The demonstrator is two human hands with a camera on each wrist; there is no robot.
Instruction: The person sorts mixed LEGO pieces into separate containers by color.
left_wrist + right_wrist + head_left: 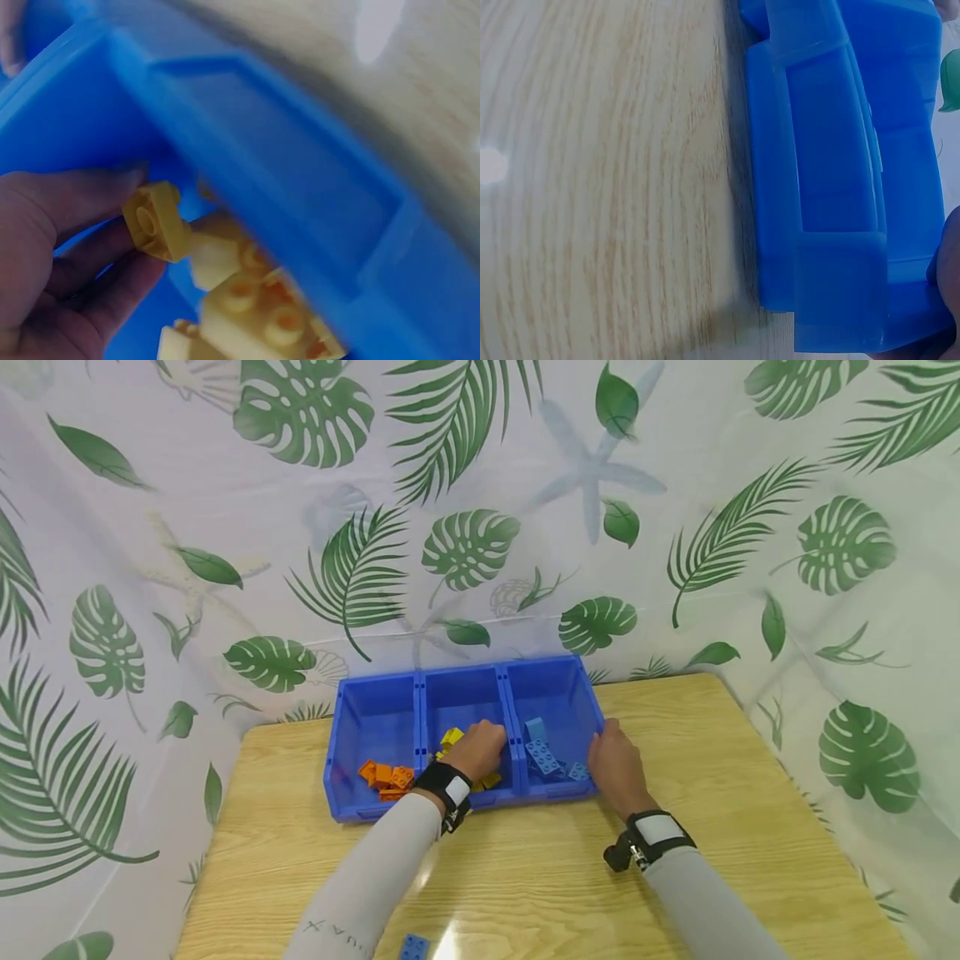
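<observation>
My left hand (480,750) reaches down into the middle compartment of a blue three-part bin (463,675). Between its thumb and fingers it pinches a small yellow brick (157,221), whose hollow underside faces the left wrist camera. More yellow bricks (255,315) lie beside the fingers, against the bin's front wall. At the bin's right end, my right hand (621,770) grips the side wall near the front corner. In the right wrist view only part of that hand (951,262) shows, at the right edge against the blue plastic.
Orange bricks (386,777) lie in the left compartment and blue bricks (543,758) in the right one. A single blue brick (414,947) lies on the wooden table (525,885) near its front. Behind the bin hangs a leaf-patterned cloth (465,460).
</observation>
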